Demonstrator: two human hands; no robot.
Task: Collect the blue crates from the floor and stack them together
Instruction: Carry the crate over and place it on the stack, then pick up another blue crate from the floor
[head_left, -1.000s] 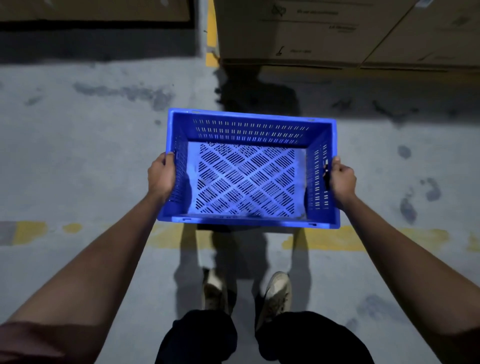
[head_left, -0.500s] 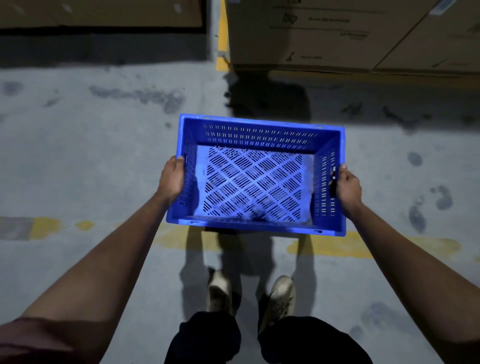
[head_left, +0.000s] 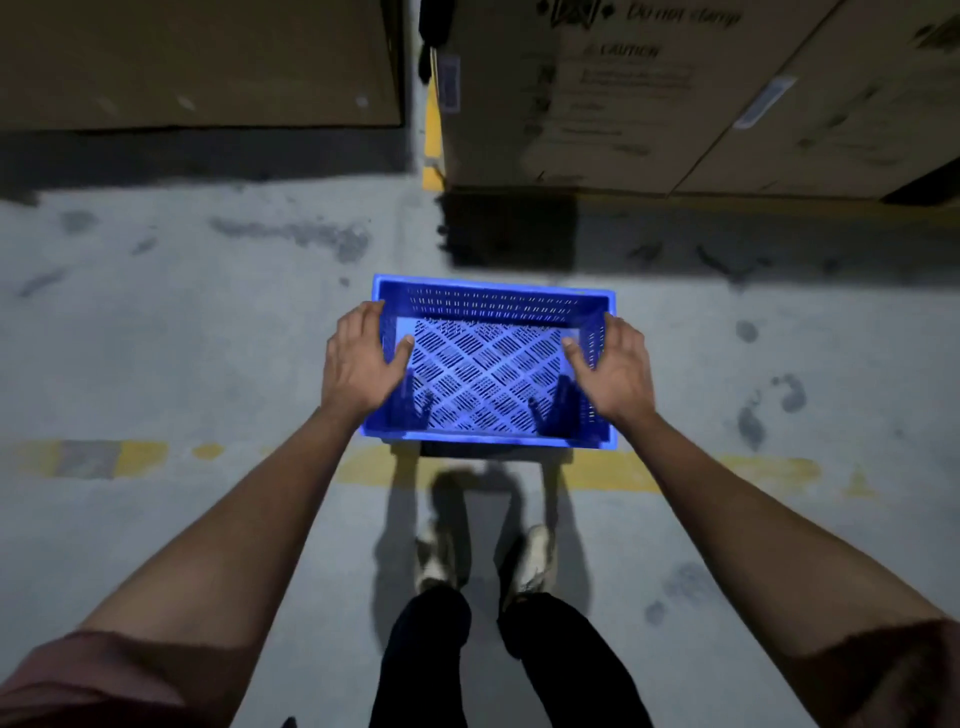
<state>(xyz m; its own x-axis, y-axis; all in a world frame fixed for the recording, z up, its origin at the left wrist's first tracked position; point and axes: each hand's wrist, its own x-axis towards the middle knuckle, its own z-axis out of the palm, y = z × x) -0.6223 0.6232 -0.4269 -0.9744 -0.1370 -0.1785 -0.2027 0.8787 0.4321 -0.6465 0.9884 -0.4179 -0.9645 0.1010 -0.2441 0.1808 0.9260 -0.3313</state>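
A single blue crate (head_left: 493, 304) with slotted walls and a lattice bottom lies low in front of me, by the yellow floor line, its opening facing up. My left hand (head_left: 358, 366) hovers over the crate's left wall with fingers spread and the thumb pointing inward. Over the right wall, my right hand (head_left: 615, 369) mirrors it, also spread. Neither hand wraps the rim. Both hands cast shadows on the crate's bottom. No other blue crate is in view.
Large cardboard boxes (head_left: 675, 93) stand close behind the crate on the right, another box (head_left: 197, 62) at the back left, with a narrow gap between them. A worn yellow line (head_left: 675, 470) crosses the grey concrete floor. My feet (head_left: 535, 558) stand just behind the crate.
The crate has dropped away from my hands toward the floor and looks smaller. Both hands have let go of its side walls and now spread open above it.
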